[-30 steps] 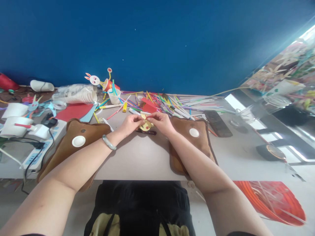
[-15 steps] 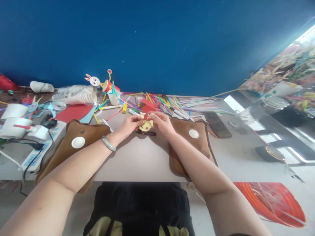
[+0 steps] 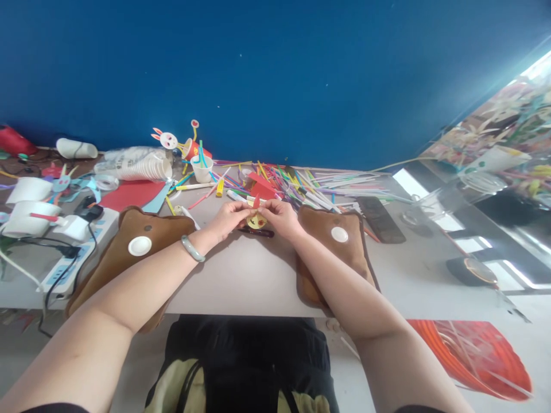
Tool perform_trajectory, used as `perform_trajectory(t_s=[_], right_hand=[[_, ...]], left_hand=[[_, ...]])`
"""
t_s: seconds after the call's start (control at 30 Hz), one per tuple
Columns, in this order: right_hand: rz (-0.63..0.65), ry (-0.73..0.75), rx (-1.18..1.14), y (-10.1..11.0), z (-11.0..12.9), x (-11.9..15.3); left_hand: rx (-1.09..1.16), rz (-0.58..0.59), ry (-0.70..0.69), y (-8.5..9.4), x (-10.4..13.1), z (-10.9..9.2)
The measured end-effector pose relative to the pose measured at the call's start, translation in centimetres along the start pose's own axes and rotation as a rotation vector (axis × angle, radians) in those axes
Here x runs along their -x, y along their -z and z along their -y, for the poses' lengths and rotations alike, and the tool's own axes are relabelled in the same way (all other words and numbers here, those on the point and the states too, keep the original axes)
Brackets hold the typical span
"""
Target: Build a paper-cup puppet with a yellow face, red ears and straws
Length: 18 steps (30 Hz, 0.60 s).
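"What surrounds the yellow paper face [image 3: 255, 222]?"

"A brown cushion to its left [image 3: 163, 229] and another to its right [image 3: 314, 229], each partly covered by a forearm. Beyond the face lie a folded red paper [image 3: 263, 186] and a crowd of coloured straws [image 3: 353, 178]. A white cup [image 3: 201, 170] stands farther off to its left; a dark slab [image 3: 381, 220] lies well to its right."

"Anything in the way?"

"A slim dark object [image 3: 266, 233] on its near side."

"And the hands?"

"They converge on it over the table [image 3: 241, 275], wrists apart, fingertips nearly meeting. The left hand [image 3: 228, 220] pinches its upper edge; the right hand [image 3: 282, 219] pinches the base of a red pointed piece [image 3: 257, 202] standing above it. Whether the two papers are joined, one cannot tell."
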State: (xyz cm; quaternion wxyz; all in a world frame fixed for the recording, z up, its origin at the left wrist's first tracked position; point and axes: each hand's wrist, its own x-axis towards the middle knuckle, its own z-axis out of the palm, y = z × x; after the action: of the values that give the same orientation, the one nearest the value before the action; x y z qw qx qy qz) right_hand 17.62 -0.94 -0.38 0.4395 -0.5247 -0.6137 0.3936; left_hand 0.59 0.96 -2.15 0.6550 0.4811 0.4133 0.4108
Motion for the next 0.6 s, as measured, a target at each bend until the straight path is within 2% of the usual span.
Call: perform_trajectory(t_s=[0.37,0.6], right_hand=[[0.003,0.026,-0.042,-0.19,-0.36,-0.06],[0.004,0.013,-0.028,-0.10,-0.29,0.06]], left_hand=[[-0.040,-0.007,-0.068,0.12,-0.12,0.41],[-0.256,0.010,-0.210,0.71,-0.29,0.71]])
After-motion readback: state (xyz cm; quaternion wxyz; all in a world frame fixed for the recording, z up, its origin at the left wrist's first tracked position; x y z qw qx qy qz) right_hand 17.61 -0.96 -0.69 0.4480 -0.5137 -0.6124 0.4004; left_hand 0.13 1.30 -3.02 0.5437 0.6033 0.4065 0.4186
